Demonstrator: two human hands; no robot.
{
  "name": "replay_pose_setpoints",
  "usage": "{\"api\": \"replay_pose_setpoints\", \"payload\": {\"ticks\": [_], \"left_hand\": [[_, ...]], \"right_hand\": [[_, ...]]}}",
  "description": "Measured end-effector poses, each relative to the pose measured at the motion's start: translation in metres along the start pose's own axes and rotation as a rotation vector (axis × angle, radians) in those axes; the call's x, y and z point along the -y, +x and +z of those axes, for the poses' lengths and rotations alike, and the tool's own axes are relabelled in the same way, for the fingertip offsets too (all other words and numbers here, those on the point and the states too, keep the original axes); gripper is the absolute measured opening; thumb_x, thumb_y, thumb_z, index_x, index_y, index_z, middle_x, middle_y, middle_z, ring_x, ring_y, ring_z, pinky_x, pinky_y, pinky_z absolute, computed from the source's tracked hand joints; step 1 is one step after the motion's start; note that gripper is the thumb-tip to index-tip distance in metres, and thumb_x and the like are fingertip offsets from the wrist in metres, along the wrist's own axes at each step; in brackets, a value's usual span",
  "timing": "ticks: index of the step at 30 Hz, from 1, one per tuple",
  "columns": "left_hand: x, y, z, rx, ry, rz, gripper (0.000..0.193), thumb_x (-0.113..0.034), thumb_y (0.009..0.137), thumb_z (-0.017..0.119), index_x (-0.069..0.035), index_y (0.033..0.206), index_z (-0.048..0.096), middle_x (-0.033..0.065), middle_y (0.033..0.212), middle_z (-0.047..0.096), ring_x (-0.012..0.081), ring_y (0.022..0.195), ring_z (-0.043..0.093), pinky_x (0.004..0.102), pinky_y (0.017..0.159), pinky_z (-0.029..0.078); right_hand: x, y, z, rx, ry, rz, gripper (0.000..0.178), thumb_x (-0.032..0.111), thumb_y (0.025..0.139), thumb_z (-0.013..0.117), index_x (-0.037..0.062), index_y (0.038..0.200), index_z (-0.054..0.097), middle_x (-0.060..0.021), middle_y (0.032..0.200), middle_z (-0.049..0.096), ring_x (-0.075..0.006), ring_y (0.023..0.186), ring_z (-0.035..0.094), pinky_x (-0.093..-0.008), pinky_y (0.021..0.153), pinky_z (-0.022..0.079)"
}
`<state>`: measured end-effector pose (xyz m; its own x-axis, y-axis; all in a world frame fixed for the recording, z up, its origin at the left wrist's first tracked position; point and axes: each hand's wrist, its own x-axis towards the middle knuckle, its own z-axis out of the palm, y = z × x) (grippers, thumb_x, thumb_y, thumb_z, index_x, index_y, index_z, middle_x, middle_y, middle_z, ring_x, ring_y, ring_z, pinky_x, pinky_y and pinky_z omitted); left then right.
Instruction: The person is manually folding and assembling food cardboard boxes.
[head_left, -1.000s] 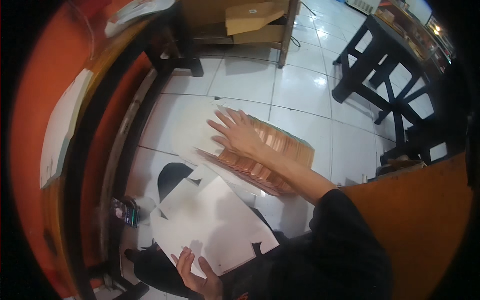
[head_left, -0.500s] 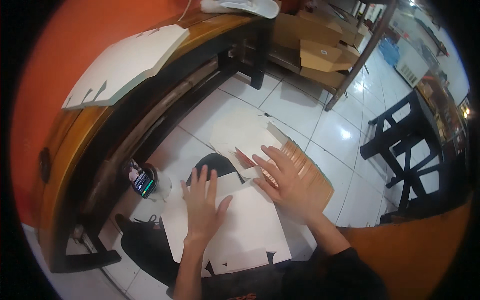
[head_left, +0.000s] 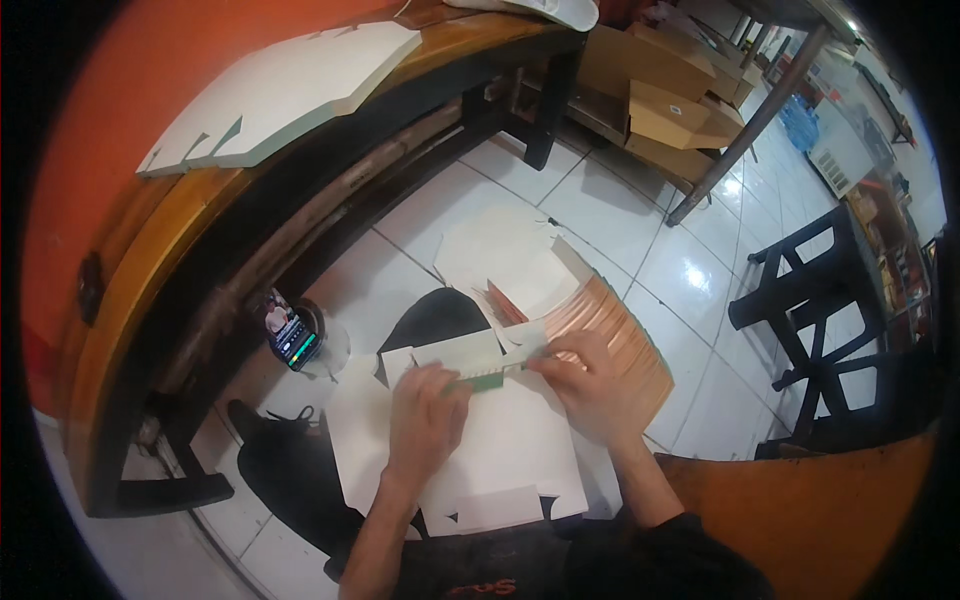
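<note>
- Two hands are working at the upper edge of a white card sheet (head_left: 500, 440), which is lying across dark-clothed legs at the lower centre of the frame.
- The left hand (head_left: 430, 410) is curling its fingers over the sheet's folded flap; whether they are clamping it, I cannot tell.
- The right hand (head_left: 588, 375) is pinching the flap's right end between thumb and fingers.
- Half a second earlier, both hands were spreading their fingers; now they are bending inward, and a green strip (head_left: 488, 381) is showing between them.
- The fanned card pile (head_left: 625, 350) is lying just right of centre, its brown edges showing.
- A phone (head_left: 290, 335), left of centre, is showing a lit screen with a green patch, its writing too small to read.
- Red lettering (head_left: 483, 588) is showing on the dark shirt at the bottom edge.
- One small pale label is marking an open carton (head_left: 665, 115), upper right.
</note>
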<state>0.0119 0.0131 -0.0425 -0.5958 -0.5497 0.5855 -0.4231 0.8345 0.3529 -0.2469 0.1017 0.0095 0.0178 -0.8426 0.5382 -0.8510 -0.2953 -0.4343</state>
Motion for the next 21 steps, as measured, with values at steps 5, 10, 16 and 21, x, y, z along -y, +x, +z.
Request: {"api": "replay_pose_setpoints", "payload": {"ticks": [5, 10, 16, 21], "left_hand": [[0.011, -0.006, 0.001, -0.006, -0.108, -0.028, 0.036, -0.001, 0.081, 0.079, -0.009, 0.116, 0.074, 0.0088, 0.120, 0.072, 0.0340, 0.110, 0.068, 0.0463, 0.094, 0.057], [0.004, -0.012, -0.009, -0.078, -0.036, 0.029, 0.032, -0.002, 0.076, 0.084, -0.010, 0.107, 0.081, 0.0058, 0.107, 0.073, 0.0284, 0.099, 0.070, 0.0406, 0.082, 0.058], [-0.002, -0.009, -0.009, -0.231, -0.069, 0.031, 0.033, 0.001, 0.074, 0.085, -0.008, 0.106, 0.082, 0.0075, 0.106, 0.075, 0.0293, 0.096, 0.073, 0.0397, 0.079, 0.061], [-0.007, -0.011, 0.001, -0.293, -0.219, -0.164, 0.031, 0.007, 0.072, 0.083, -0.005, 0.100, 0.078, 0.0093, 0.109, 0.078, 0.0305, 0.099, 0.074, 0.0377, 0.081, 0.061]], "right_hand": [[0.007, -0.001, 0.005, 0.000, 0.178, 0.278, 0.021, 0.007, 0.090, 0.080, 0.0032, 0.111, 0.077, -0.0075, 0.098, 0.073, -0.0263, 0.094, 0.068, -0.0383, 0.087, 0.051], [0.038, 0.011, 0.007, -0.171, 0.498, 0.821, 0.020, 0.011, 0.095, 0.079, 0.0012, 0.112, 0.078, -0.0110, 0.096, 0.077, -0.0240, 0.084, 0.070, -0.0349, 0.077, 0.056], [0.035, 0.017, -0.008, 0.079, 0.288, 0.274, 0.020, 0.014, 0.093, 0.081, 0.0074, 0.112, 0.082, -0.0088, 0.103, 0.081, -0.0210, 0.086, 0.071, -0.0331, 0.079, 0.057], [0.058, 0.026, -0.007, 0.239, 0.230, 0.106, 0.024, 0.015, 0.090, 0.084, 0.0140, 0.113, 0.084, -0.0021, 0.108, 0.082, -0.0188, 0.085, 0.066, -0.0319, 0.077, 0.054]]}}
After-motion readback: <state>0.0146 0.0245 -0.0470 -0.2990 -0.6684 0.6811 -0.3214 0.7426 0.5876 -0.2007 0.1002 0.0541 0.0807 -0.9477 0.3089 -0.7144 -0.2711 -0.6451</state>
